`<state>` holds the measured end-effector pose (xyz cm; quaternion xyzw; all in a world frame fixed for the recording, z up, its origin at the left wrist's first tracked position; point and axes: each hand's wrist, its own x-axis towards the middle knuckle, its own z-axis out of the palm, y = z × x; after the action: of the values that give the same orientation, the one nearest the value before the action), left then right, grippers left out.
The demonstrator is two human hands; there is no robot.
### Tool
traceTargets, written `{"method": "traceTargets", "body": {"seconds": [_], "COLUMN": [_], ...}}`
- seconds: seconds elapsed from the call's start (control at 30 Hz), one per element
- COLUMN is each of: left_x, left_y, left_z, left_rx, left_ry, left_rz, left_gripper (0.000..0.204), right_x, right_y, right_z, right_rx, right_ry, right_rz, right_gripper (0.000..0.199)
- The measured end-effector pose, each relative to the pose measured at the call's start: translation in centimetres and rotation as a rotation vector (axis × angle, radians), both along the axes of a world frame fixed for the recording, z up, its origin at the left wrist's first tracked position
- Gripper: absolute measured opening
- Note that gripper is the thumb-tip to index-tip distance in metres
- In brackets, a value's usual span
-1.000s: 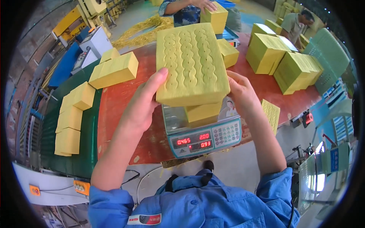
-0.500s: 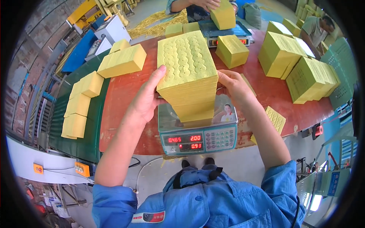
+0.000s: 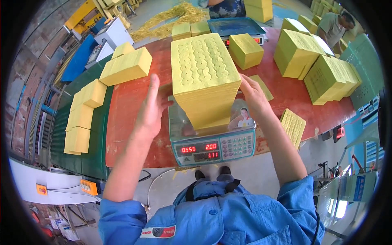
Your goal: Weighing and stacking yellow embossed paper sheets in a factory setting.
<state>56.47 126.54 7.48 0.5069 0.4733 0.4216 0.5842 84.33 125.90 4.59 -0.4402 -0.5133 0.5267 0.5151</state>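
Note:
A tall stack of yellow embossed paper stands on a weighing scale with lit red digits, in front of me. Rows of scalloped marks cover its top sheet. Beside its left side my left hand is open, thumb up and fingers apart, with a gap to the paper. My right hand is at the stack's right edge, fingers stretched out along it; some fingertips are hidden, and I cannot tell whether they touch. Right of the scale, a loose embossed yellow sheet or thin pile lies at the table's front edge.
Yellow paper blocks line the red table: on the left, behind the scale and at right. A second scale with a blue tray stands at the back. Two other people are beyond the table.
My left hand has come off the stack and moved left; my right hand's hold has loosened. The scale's digits have changed. A co-worker's yellow block has left the blue tray, moving right.

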Motion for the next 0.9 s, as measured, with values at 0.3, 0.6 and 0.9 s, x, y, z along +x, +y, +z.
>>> {"method": "traceTargets", "body": {"seconds": [0.3, 0.6, 0.9], "left_x": [6.8, 6.6, 5.8], "left_y": [-0.2, 1.5, -3.0], "left_z": [-6.6, -5.3, -4.5], "left_rx": [0.265, 0.245, 0.311], "left_ry": [-0.477, -0.427, -0.331], "left_rz": [0.238, 0.204, 0.06], "left_gripper": [0.046, 0.061, 0.09], "right_x": [-4.7, -4.4, -4.0], "right_y": [1.0, 3.5, -1.0], "right_z": [-2.2, -2.7, -3.0], "right_rx": [0.088, 0.116, 0.119], "right_ry": [0.203, 0.214, 0.282], "right_rz": [-0.198, -0.179, -0.184], "right_gripper": [0.067, 0.061, 0.057]}}
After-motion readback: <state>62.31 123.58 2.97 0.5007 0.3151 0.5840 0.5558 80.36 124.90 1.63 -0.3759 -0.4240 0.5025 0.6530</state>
